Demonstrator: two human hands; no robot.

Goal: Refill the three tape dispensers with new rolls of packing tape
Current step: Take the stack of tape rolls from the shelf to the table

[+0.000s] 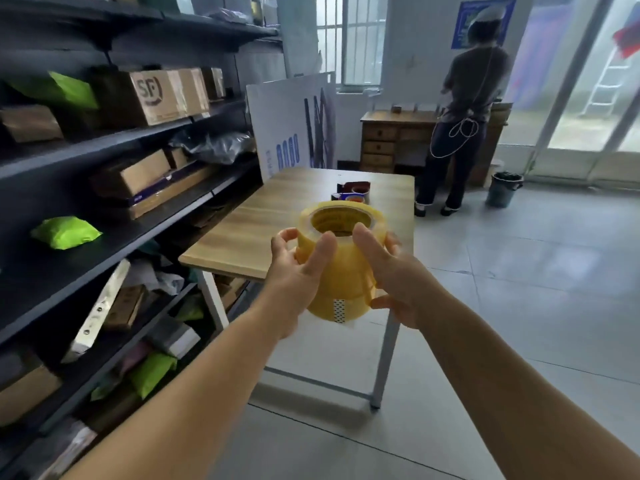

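You hold a stack of yellow tape rolls (341, 258) out in front of you, one hand on each side. Your left hand (298, 271) cups the near left flank with the thumb up by the top rim, and your right hand (388, 271) clasps the opposite flank, fingers (393, 242) curled round the far side. Both hands grasp the stack because loose rolls piled on one another would slide apart under a one-sided grip; squeezing from both flanks keeps them aligned. It looks like three rolls, though the seams between them are faint, so take that count as likely and not certain.

The stack hangs in the air above the near edge of the bench (249, 237), not yet set down. Further along the bench top, the tape dispensers (351, 192) sit grouped together, partly hidden behind the top roll, so you cannot tell whether they are empty. Judging by this, you are at the carrying step: the rolls go down near the dispensers first.

To your left, dark shelves (138, 140) carry cardboard parcels. Far off, another person (464, 116) stands at a wooden desk (384, 133).
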